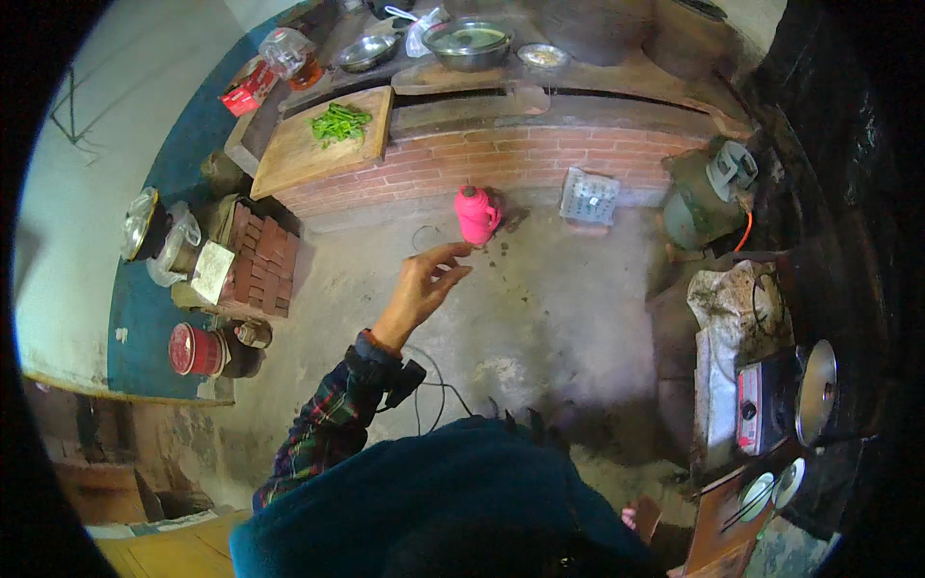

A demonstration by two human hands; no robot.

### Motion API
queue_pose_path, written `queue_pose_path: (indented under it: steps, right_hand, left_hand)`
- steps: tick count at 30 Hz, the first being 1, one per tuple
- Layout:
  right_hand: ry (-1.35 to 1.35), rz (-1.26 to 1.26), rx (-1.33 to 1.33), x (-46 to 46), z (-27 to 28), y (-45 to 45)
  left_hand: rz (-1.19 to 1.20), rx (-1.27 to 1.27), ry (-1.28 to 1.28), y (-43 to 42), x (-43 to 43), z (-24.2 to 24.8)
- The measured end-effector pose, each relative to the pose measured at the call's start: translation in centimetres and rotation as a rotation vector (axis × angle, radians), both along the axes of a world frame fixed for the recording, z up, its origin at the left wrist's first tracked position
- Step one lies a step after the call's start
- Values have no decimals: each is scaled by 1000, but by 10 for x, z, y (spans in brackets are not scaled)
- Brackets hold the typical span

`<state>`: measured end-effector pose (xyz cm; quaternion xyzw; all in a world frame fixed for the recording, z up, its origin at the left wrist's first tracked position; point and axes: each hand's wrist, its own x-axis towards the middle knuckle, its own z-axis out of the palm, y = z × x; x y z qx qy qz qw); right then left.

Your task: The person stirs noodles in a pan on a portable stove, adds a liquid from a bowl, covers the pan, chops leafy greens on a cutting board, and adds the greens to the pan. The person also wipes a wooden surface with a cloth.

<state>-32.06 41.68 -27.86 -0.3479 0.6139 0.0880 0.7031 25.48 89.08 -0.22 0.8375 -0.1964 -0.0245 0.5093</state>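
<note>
My left hand [423, 292] is held out over the concrete floor, its fingers apart and slightly curled, holding nothing. Just beyond the fingertips in the picture stands a pink thermos flask [475, 217] with a side handle; whether they touch it cannot be told. My right hand is out of view. Farther off, cut green vegetables [340, 123] lie on a wooden board [303, 155] at the left end of a brick stove counter. A metal basin [467, 45] and a small bowl with food [543, 56] sit on that counter.
Stacked bricks [264, 264] and a red-lidded bucket [195, 349] are at left. A grey plastic basket [590, 199] rests by the brick wall. At right are a gas cylinder [690, 209], a gas cooker [759, 408] and plates [756, 496] with chopsticks. A cable [439, 385] runs beside my sleeve.
</note>
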Motion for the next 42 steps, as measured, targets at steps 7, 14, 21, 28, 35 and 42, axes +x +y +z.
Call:
queue_pose_path:
  steps: [7,14,21,28,35,42]
  right_hand:
    - [-18,159,-112,83,33,54]
    - [294,-281,-296,-106,44,83]
    - [446,-860,-577,-336,48,204]
    - [1163,-868,-612,-515,47,321]
    - [1243,-969,-673,-677,36,303]
    - [1225,-1013,-826,-749,33,244]
  left_hand:
    - [30,78,-120,62,14,-20]
    - [-357,41,-163,-56,-2,-52]
    - [-704,66,-203,-113,-103,-47]
    - [-876,198,-5,-129,-226,-43]
    - [-1158,430,75,-215,-404,-51]
    - [-1929,617,-230,-333,-668,-94]
